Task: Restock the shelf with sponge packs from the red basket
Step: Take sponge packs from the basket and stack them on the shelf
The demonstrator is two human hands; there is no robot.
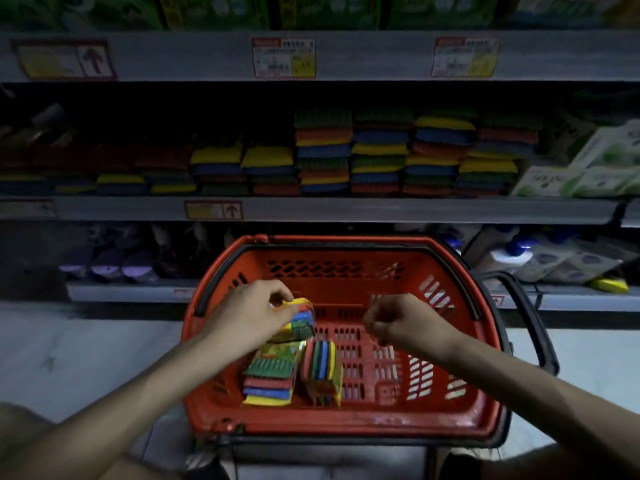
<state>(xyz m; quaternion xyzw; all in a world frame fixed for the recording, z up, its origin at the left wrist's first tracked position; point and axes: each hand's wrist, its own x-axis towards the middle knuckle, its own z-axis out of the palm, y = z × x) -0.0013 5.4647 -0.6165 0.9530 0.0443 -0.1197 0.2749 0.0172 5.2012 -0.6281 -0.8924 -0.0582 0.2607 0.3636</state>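
Red basket (pixel 346 415) holding three sponge packs: left hand (pixel 251 315) pinches one sponge pack (pixel 299 322) at the far left; right hand (pixel 403 322) curled, empty. Shelf (pixel 346 208) largely stocked; two packs (pixel 294 374) remain.

Price tags (pixel 283 57) were way too blurry to read. The left hand (pixel 251 315) covered most of its sponge pack (pixel 300 320). Top-shelf boxes (pixel 214 10) got cropped, and the left shelf end (pixel 52 147) was lost in shadow.
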